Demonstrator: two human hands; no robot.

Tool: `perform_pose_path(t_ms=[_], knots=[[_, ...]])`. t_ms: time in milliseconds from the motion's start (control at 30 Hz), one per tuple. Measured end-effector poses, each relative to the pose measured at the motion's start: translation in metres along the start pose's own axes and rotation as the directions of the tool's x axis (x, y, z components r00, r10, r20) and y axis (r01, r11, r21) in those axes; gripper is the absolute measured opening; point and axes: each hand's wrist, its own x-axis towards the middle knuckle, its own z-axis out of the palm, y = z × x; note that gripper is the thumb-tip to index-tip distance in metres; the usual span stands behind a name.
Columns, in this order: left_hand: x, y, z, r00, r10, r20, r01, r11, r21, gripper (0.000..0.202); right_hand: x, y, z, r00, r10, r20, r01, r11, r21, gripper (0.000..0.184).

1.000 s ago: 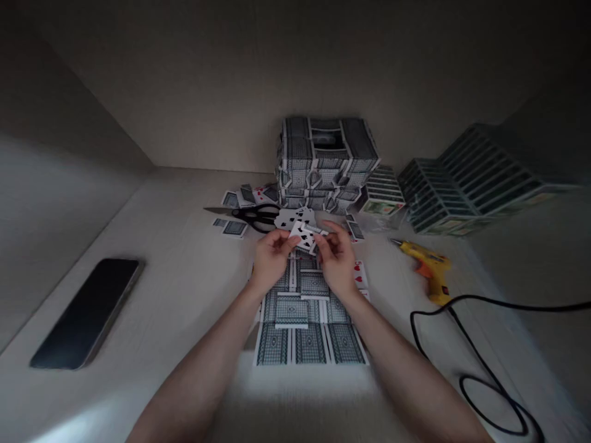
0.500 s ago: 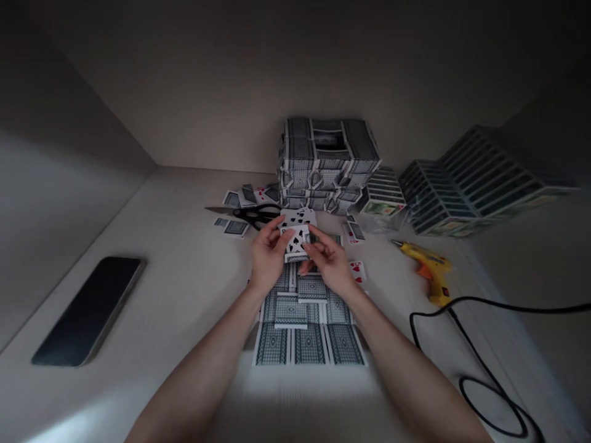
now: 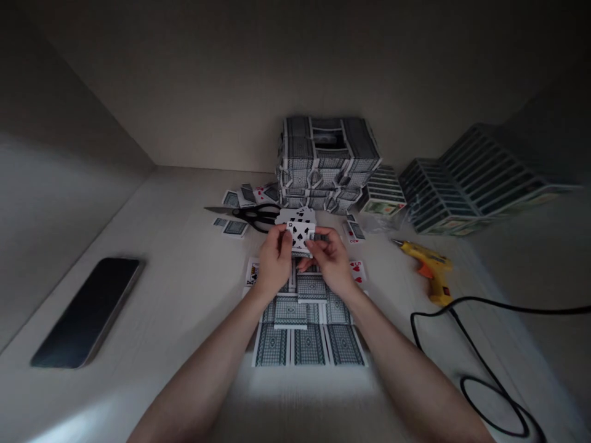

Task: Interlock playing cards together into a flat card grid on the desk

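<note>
Both my hands meet over the middle of the desk and pinch a spade playing card (image 3: 301, 234) face up between them. My left hand (image 3: 273, 264) grips its left edge, my right hand (image 3: 329, 261) its right edge, fingers closed. Under my wrists lies a flat sheet of joined face-down cards (image 3: 307, 320) with a blue-grey back pattern. Just beyond the held card lies another spade card (image 3: 298, 215) on the desk. A box built of cards (image 3: 325, 163) stands at the back.
Black scissors (image 3: 252, 215) and loose card pieces (image 3: 235, 227) lie at the back left. A dark phone (image 3: 87, 311) rests at the left. A yellow glue gun (image 3: 429, 267) with a black cable (image 3: 466, 344) is at the right, near stacked card decks (image 3: 466, 181).
My hands have drawn closer together and turned the spade card, now held a little nearer the middle. A face card at the sheet's left edge has come into view.
</note>
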Motion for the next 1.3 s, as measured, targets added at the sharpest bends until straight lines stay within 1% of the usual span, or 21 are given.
perform_pose_path(t_ms=[100, 200, 367, 467, 533, 633, 767, 933, 1033, 1167, 1300], knots=[[-0.001, 0.001, 0.0, 1.0, -0.002, -0.002, 0.002, 1.0, -0.004, 0.019, 0.0, 0.0, 0.001, 1.0, 0.008, 0.029, -0.008, 1.0, 0.002, 0.038], [0.0, 0.002, 0.0, 1.0, -0.01, -0.025, 0.008, 0.999, -0.045, 0.017, -0.001, 0.0, 0.002, 0.994, 0.049, 0.094, -0.049, 0.999, 0.007, 0.039], [0.0, 0.007, -0.001, 0.988, -0.081, -0.131, 0.062, 0.988, -0.144, 0.011, -0.003, 0.002, 0.003, 0.973, 0.114, 0.2, -0.123, 0.992, 0.033, 0.036], [-0.001, 0.01, -0.003, 0.975, -0.084, -0.204, 0.05, 0.985, -0.164, 0.009, -0.003, 0.003, 0.002, 0.953, 0.156, 0.261, -0.179, 0.982, 0.068, 0.034], [-0.002, 0.011, -0.004, 0.972, -0.079, -0.221, 0.04, 0.984, -0.175, 0.009, -0.003, 0.003, 0.001, 0.94, 0.177, 0.291, -0.211, 0.974, 0.088, 0.032], [-0.003, 0.01, -0.005, 0.973, -0.072, -0.217, 0.029, 0.98, -0.196, 0.009, -0.003, 0.002, 0.0, 0.927, 0.2, 0.318, -0.242, 0.965, 0.098, 0.03], [-0.003, 0.009, -0.005, 0.976, -0.075, -0.206, 0.036, 0.982, -0.185, 0.007, -0.004, 0.0, 0.0, 0.919, 0.227, 0.324, -0.267, 0.96, 0.084, 0.029], [-0.001, 0.009, -0.004, 0.978, -0.099, -0.183, 0.057, 0.974, -0.219, 0.005, -0.004, 0.0, 0.0, 0.922, 0.211, 0.324, -0.249, 0.965, 0.08, 0.026], [0.0, 0.008, -0.004, 0.982, -0.118, -0.147, 0.079, 0.967, -0.244, 0.006, -0.003, 0.001, -0.001, 0.926, 0.2, 0.321, -0.237, 0.968, 0.08, 0.025], [0.002, 0.007, -0.004, 0.985, -0.148, -0.089, 0.119, 0.954, -0.274, 0.011, -0.003, 0.0, 0.001, 0.939, 0.194, 0.285, -0.226, 0.971, 0.082, 0.027], [0.003, 0.006, -0.005, 0.984, -0.168, -0.054, 0.139, 0.928, -0.346, 0.013, -0.002, -0.004, 0.003, 0.961, 0.172, 0.218, -0.2, 0.973, 0.113, 0.029]])
